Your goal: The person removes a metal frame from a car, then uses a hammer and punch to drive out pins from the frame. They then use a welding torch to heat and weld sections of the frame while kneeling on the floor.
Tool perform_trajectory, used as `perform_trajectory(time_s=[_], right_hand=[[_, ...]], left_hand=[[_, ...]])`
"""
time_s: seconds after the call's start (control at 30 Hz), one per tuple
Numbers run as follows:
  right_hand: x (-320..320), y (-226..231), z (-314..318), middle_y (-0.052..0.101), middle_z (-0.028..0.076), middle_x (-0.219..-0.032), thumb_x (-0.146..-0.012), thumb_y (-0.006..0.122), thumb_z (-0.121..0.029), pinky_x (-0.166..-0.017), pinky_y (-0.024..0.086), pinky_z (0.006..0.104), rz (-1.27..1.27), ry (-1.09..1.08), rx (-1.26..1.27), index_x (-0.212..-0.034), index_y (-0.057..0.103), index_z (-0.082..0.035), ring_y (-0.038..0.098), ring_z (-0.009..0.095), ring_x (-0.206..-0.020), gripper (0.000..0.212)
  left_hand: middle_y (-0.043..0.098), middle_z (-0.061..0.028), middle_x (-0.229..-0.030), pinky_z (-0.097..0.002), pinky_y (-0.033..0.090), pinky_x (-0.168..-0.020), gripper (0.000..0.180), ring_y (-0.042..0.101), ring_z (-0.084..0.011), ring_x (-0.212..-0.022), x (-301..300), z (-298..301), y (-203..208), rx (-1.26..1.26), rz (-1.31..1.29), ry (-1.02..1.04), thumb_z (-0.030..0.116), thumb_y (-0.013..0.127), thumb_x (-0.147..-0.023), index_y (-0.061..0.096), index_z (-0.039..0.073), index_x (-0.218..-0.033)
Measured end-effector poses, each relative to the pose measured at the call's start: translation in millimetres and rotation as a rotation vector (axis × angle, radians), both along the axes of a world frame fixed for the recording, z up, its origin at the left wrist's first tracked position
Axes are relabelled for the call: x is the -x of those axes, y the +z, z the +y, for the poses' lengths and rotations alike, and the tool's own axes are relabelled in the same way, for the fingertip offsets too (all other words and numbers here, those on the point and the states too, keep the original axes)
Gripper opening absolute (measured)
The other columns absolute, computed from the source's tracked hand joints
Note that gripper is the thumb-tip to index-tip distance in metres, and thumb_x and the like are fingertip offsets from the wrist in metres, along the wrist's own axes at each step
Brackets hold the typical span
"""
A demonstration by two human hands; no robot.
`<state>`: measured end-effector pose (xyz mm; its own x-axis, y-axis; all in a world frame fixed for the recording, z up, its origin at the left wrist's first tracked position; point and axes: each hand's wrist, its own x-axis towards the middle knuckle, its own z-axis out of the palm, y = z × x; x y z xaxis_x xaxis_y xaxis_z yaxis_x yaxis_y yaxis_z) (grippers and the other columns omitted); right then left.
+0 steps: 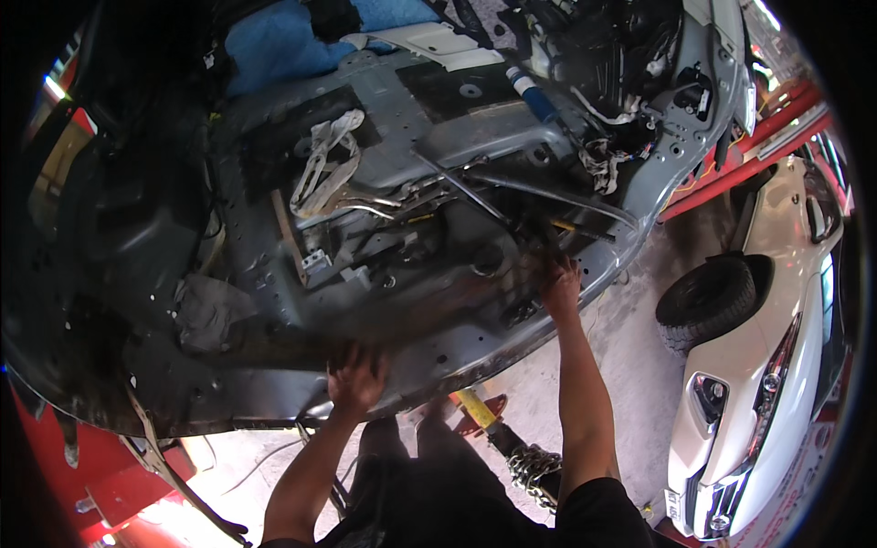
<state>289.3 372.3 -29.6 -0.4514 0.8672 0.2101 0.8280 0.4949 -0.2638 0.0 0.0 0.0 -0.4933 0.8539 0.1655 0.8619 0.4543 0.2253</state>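
In the head view, your left hand (358, 376) lies with spread, slightly blurred fingers on the near edge of the stripped car body (384, 160), gripping nothing that shows, though its palm is hidden from you. Your right hand (562, 281) reaches farther over that edge, its fingertips lost in shadow, so you cannot tell whether they grasp anything. The body spreads out before you beyond both hands, its left side sunk in darkness and its far end cut off at the top.
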Motion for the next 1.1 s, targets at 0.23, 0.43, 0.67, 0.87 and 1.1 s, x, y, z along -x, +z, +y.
perform_trajectory(time_s=[0.23, 0.43, 0.67, 0.87, 1.1], right_hand=[[3, 20, 1, 0.064, 0.018, -0.117, -0.077, 0.073, -0.025, -0.094, 0.047, 0.0544, -0.046, 0.070, -0.104, -0.116, 0.070, -0.013, 0.058, 0.044, -0.105, 0.042], [-4, 2, 26, 0.066, 0.022, -0.110, -0.076, 0.077, -0.026, -0.095, 0.049, 0.0542, -0.074, 0.074, -0.169, -0.108, 0.070, -0.007, 0.061, 0.045, -0.105, 0.038], [21, 7, 75, 0.073, 0.019, -0.096, -0.084, 0.070, -0.017, -0.086, 0.055, 0.0374, 0.616, 0.068, 0.092, -0.108, 0.071, 0.000, 0.071, 0.034, -0.094, 0.029], [76, 20, 103, 0.076, 0.013, -0.092, -0.088, 0.065, -0.014, -0.079, 0.056, 0.0368, 0.880, -0.036, 0.741, -0.102, 0.074, 0.001, 0.073, 0.024, -0.088, 0.022], [60, -95, 127, 0.071, 0.017, -0.107, -0.087, 0.068, -0.021, -0.094, 0.052, 0.0454, -0.377, 0.616, -0.407, -0.113, 0.072, -0.006, 0.068, 0.038, -0.099, 0.031]], left_hand=[[0.065, -0.0138, -0.116, -0.0497, 0.045, -0.098, 0.034, 0.059, -0.0351, -0.112, -2, -3, -1, 0.037, 0.038, 0.024, 0.040, 0.067, -0.089, 0.074, 0.010, -0.101], [0.063, -0.0136, -0.112, -0.0489, 0.047, -0.093, 0.031, 0.058, -0.0346, -0.108, 2, -1, -5, -0.075, 0.028, -0.039, 0.038, 0.071, -0.086, 0.072, 0.010, -0.102], [0.062, -0.0125, -0.114, -0.0463, 0.047, -0.093, 0.032, 0.058, -0.0336, -0.109, 1, 2, 4, -0.012, 0.013, -0.032, 0.037, 0.072, -0.085, 0.071, 0.012, -0.105], [0.062, -0.0095, -0.111, -0.0467, 0.047, -0.096, 0.027, 0.058, -0.0311, -0.109, 7, -6, 7, 0.057, -0.029, -0.003, 0.037, 0.069, -0.087, 0.071, 0.013, -0.100], [0.060, -0.0071, -0.121, -0.0442, 0.046, -0.097, 0.039, 0.057, -0.0284, -0.112, -2, 11, 19, 0.144, -0.179, 0.007, 0.039, 0.065, -0.089, 0.063, 0.013, -0.118]])
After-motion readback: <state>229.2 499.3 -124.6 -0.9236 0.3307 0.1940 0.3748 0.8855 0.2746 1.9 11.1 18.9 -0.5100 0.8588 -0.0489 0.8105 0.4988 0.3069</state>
